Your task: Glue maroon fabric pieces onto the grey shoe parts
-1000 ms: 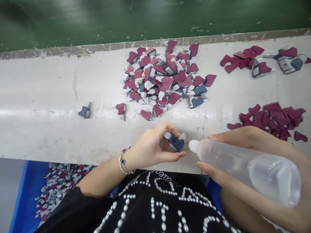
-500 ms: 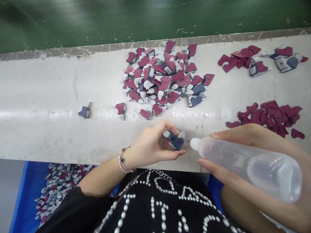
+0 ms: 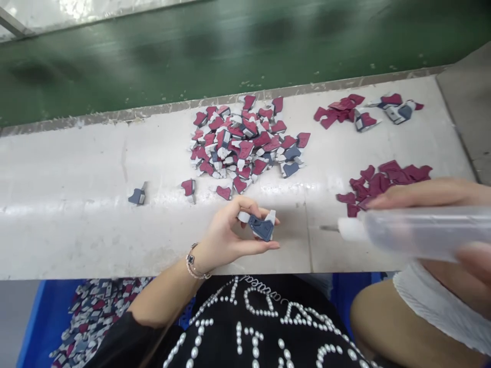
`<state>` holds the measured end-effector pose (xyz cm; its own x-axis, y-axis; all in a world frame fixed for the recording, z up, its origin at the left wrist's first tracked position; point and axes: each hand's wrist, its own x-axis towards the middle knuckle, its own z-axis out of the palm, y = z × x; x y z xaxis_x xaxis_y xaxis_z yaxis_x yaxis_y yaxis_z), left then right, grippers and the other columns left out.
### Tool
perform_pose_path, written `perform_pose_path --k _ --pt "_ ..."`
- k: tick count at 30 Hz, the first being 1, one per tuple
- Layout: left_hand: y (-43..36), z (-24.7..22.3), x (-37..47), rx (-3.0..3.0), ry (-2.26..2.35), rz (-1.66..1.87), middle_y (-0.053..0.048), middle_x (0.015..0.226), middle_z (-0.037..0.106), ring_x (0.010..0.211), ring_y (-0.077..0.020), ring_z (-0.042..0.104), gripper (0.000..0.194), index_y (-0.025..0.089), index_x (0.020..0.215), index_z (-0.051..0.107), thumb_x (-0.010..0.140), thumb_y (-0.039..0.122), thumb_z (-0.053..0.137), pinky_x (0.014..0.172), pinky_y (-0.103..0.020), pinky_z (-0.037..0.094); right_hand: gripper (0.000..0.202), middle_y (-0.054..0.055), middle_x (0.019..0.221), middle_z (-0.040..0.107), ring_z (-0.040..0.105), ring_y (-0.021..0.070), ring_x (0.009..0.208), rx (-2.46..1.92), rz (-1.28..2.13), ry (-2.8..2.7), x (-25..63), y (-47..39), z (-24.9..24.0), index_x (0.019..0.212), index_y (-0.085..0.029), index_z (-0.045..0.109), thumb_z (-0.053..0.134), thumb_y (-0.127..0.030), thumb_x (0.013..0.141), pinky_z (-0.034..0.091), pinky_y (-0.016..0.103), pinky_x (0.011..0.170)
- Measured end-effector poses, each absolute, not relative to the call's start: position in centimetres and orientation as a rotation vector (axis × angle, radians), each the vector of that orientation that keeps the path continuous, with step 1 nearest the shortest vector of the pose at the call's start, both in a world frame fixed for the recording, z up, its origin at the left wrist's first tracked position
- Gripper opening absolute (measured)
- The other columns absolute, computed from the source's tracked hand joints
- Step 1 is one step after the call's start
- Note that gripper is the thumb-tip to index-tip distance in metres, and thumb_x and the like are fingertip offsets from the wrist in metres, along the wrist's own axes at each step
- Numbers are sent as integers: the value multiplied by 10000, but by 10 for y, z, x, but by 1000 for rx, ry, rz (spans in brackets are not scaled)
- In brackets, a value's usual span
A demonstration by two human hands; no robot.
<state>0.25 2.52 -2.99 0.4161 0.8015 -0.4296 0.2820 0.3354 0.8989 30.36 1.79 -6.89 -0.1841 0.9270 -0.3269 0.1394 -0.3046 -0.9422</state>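
Here, my left hand [image 3: 224,237] pinches a navy-white piece [image 3: 262,228] near the bench's [image 3: 161,245] front edge; my right hand [image 3: 437,193] holds a squeeze bottle [image 3: 414,232], best pressed lightly.

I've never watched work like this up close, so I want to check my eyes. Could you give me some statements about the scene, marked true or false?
1. The left hand holds a small dark blue and white piece. True.
2. The right hand is empty. False: it holds a translucent bottle.
3. The bottle's thin tip touches the held piece. False: there is a gap between them.
4. A bracelet is on the left wrist. True.
5. The blue bin at the lower left is empty. False: many small pieces lie in it.
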Motion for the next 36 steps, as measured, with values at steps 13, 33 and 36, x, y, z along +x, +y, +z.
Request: perform_pose_path --k 13,33,36 --pt "20 -16 -20 1343 1590 239 -57 961 749 949 -186 735 448 183 889 508 702 304 896 727 -187 588 424 57 1144 719 678 193 1026 -1178 1713 -1193 199 35 -130 1139 -165 717 823 -120 731 535 324 945" --pt "-13 -10 2 992 1624 185 -121 1176 699 1189 -251 643 429 187 921 501 743 376 843 929 -352 565 66 55 850 616 571 197 870 -1769 1580 -1566 294 16 -166 811 -127 621 639 -152 870 451 376 850" --pt "-19 -7 5 996 1601 238 -125 1151 702 1232 -246 624 395 185 928 501 786 367 821 908 -328 584 166 38 784 646 604 188 744 -1611 1721 -1478 293 6 -135 855 -162 567 560 -297 952 450 342 718"
